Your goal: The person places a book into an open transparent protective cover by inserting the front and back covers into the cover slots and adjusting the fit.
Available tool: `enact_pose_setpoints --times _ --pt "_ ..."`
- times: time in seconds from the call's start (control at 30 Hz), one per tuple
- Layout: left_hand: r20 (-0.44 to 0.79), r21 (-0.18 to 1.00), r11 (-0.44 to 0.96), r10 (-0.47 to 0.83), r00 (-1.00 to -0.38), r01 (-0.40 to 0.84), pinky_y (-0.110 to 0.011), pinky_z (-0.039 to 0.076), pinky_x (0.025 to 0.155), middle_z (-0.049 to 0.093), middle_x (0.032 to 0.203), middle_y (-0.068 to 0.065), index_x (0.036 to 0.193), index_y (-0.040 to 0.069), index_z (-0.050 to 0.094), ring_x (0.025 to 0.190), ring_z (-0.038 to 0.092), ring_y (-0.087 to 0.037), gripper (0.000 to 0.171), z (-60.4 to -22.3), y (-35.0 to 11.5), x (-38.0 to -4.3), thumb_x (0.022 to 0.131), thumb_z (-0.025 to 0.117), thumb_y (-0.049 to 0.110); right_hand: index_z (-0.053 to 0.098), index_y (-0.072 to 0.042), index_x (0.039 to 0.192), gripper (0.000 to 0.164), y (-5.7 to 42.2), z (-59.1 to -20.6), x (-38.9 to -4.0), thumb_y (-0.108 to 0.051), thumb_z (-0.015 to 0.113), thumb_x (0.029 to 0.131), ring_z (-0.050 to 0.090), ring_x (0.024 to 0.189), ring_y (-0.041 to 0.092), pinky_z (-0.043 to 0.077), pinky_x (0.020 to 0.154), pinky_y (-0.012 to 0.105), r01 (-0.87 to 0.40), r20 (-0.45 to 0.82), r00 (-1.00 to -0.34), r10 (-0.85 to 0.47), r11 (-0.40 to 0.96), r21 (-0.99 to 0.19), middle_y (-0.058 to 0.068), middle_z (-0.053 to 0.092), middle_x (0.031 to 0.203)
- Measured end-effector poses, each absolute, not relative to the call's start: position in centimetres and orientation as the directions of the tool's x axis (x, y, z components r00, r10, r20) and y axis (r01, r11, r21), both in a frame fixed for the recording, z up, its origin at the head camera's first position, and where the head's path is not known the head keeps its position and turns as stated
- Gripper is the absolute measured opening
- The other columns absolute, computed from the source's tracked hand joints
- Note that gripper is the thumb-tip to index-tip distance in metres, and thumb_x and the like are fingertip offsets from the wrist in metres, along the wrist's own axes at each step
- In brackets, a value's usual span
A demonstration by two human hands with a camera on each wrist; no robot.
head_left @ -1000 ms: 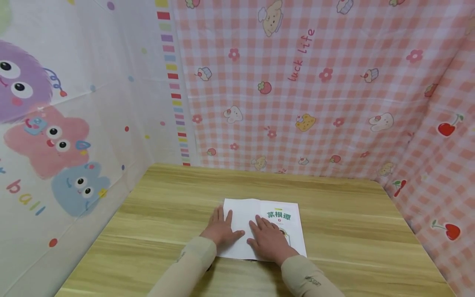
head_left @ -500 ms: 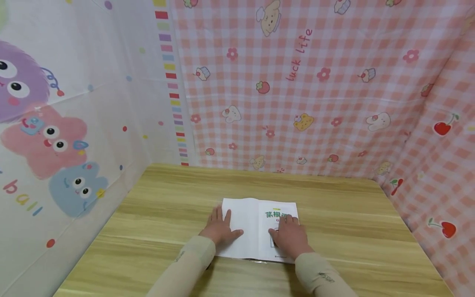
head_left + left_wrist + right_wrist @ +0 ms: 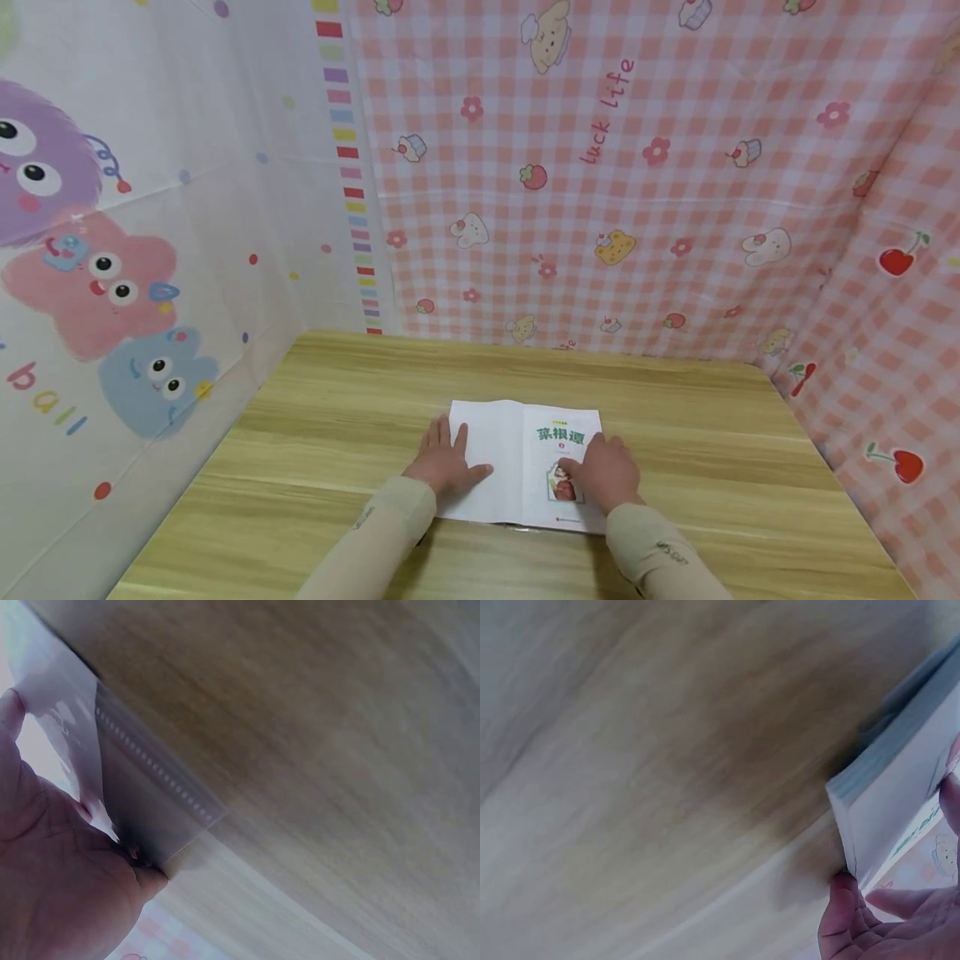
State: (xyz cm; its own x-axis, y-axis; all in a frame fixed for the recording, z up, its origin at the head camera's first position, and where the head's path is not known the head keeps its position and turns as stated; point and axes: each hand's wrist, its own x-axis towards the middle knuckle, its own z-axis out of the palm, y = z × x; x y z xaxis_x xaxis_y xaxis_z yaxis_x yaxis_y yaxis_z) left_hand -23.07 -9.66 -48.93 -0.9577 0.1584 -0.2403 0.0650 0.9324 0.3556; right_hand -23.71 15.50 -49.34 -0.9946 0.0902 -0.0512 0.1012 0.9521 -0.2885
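Since half a second ago, the person's right hand (image 3: 613, 473) has slid outward across the open white paperback book (image 3: 516, 492), uncovering the printed green title (image 3: 560, 435) and the small coloured picture (image 3: 564, 488) on its right page. The book lies spread on the pale, wood-grained table (image 3: 360, 383), its left page blank. The work in hand seems to be smoothing the opened book flat or feeling for a leaf's edge; lifting one would call for the right fingertips to part a single sheet while the other hand steadies the left side. The left hand (image 3: 444, 467) lies spread flat on the left page's outer part, thumb pointing inward. The right thumb lies over the page, its fingers bent about the outer edge; whether they pinch paper I cannot tell. Behind hangs a pink-and-white checked cloth (image 3: 510, 208).
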Motion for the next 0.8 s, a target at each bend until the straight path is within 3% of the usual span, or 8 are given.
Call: enact_pose_setpoints --times 0.13,0.3,0.43,0.6,0.8 --pt "-0.231 0.35 0.934 0.165 -0.959 0.076 -0.052 0.013 0.117 0.005 0.156 -0.032 0.15 0.001 0.026 0.141 0.002 -0.042 0.087 -49.1 -9.7 -23.1 0.089 0.052 0.058 0.048 0.021 0.122 0.072 15.9 -48.7 -23.8 -0.034 0.071 0.08 0.055 0.093 0.042 0.051 0.078 0.056 0.135 -0.07 -0.991 0.117 0.894 -0.427 0.037 0.058 0.104" --pt "-0.224 0.337 0.938 0.166 -0.96 0.084 -0.052 0.013 0.117 0.006 0.156 -0.032 0.15 0.002 0.025 0.141 0.002 -0.042 0.088 -49.4 -9.8 -23.4 0.089 0.051 0.059 0.043 0.021 0.127 0.062 17.1 -48.5 -24.2 -0.027 0.057 0.091 0.049 0.11 0.05 0.042 0.095 0.061 0.241 -0.17 -0.97 0.171 0.718 -0.653 0.042 0.051 0.124" --pt "-0.226 0.325 0.942 0.169 -0.959 0.09 -0.052 0.013 0.117 0.006 0.156 -0.031 0.151 0.002 0.025 0.141 0.003 -0.042 0.088 -49.7 -9.6 -23.4 0.089 0.051 0.059 0.043 0.02 0.13 0.059 18.0 -48.6 -24.3 -0.027 0.05 0.095 0.045 0.116 0.048 0.039 0.099 0.06 0.299 -0.23 -0.954 0.192 0.604 -0.739 0.04 0.046 0.13" --pt "-0.219 0.348 0.933 0.18 -0.959 0.095 -0.053 0.012 0.117 0.006 0.155 -0.033 0.15 0.001 0.025 0.141 0.002 -0.043 0.089 -50.1 -9.7 -23.6 0.089 0.051 0.059 0.046 0.017 0.129 0.056 18.2 -48.5 -25.0 -0.029 0.048 0.097 0.052 0.104 0.039 0.044 0.093 0.053 0.289 -0.229 -0.957 0.178 0.498 -0.818 0.035 0.054 0.119" --pt "-0.227 0.344 0.934 0.182 -0.957 0.096 -0.052 0.011 0.117 0.002 0.156 -0.031 0.152 0.003 0.021 0.141 -0.001 -0.041 0.09 -50.7 -10.1 -24.2 0.089 0.049 0.061 0.052 0.009 0.127 0.046 17.1 -46.7 -25.3 -0.027 0.044 0.1 0.064 0.075 0.02 0.055 0.064 0.032 0.3 -0.293 -0.954 0.067 0.268 -0.915 0.019 0.067 0.095"
